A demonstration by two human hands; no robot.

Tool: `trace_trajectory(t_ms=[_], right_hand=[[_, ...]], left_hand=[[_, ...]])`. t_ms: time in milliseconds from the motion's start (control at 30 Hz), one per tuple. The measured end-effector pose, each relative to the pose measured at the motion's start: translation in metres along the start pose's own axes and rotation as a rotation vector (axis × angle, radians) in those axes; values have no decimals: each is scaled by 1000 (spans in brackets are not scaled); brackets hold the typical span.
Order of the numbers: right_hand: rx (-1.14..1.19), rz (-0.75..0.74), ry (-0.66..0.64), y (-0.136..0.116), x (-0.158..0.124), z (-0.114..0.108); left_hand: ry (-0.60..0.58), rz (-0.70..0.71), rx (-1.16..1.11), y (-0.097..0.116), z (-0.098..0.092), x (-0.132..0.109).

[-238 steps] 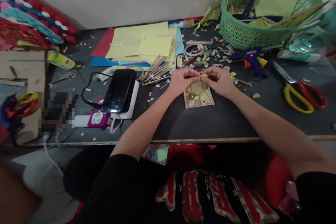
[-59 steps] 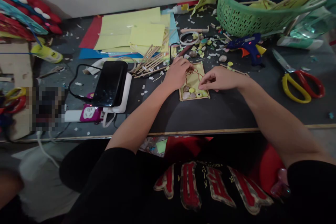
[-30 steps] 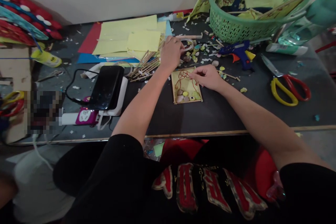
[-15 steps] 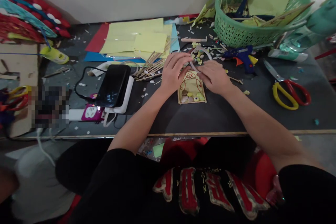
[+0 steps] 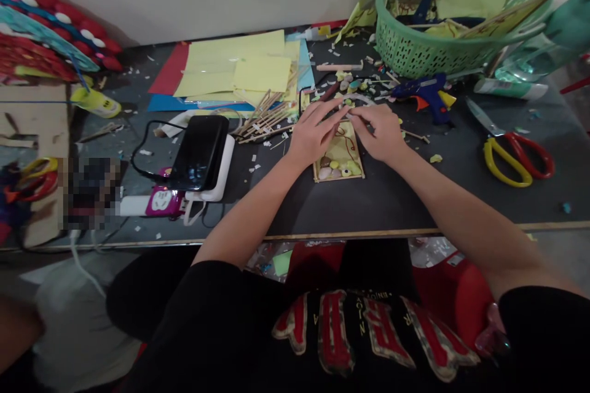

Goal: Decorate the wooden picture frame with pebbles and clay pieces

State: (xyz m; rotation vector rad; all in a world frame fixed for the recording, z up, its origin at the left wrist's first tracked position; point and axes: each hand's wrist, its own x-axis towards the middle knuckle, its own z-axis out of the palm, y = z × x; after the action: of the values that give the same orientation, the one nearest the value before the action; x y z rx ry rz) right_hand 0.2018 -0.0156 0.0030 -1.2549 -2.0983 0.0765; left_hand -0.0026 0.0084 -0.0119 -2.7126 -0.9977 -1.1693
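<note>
Left hand (image 5: 313, 134) and right hand (image 5: 381, 129), fingertips nearly meeting

Left: fingers outstretched, slightly spread. Right: fingers bent inward. Whether either grips the white ring-shaped tape roll (image 5: 363, 98) just beyond, cannot tell. Small yellow rectangular panel edged with wooden sticks (image 5: 342, 151) lies below the fingertips on the dark worktop (image 5: 391, 206).

Left hand (image 5: 314, 133), right hand (image 5: 380, 131) over stick-framed panel (image 5: 342, 152).
</note>
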Motion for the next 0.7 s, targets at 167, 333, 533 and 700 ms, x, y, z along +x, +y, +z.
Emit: trace_trajectory(t_ms=[167,333,533,700], right_hand=[[-19,29,44,0,2,-5],[4,2,64,-4,1,1],[5,-18,105,-4,0,9],[-23,-28,100,-1,0,11]], left_hand=[[-28,-56,-1,5,-2,-2],[72,-187,8,8,-3,-2],[42,-166,31,12,-3,-1],[60,-234,23,14,-1,-1]])
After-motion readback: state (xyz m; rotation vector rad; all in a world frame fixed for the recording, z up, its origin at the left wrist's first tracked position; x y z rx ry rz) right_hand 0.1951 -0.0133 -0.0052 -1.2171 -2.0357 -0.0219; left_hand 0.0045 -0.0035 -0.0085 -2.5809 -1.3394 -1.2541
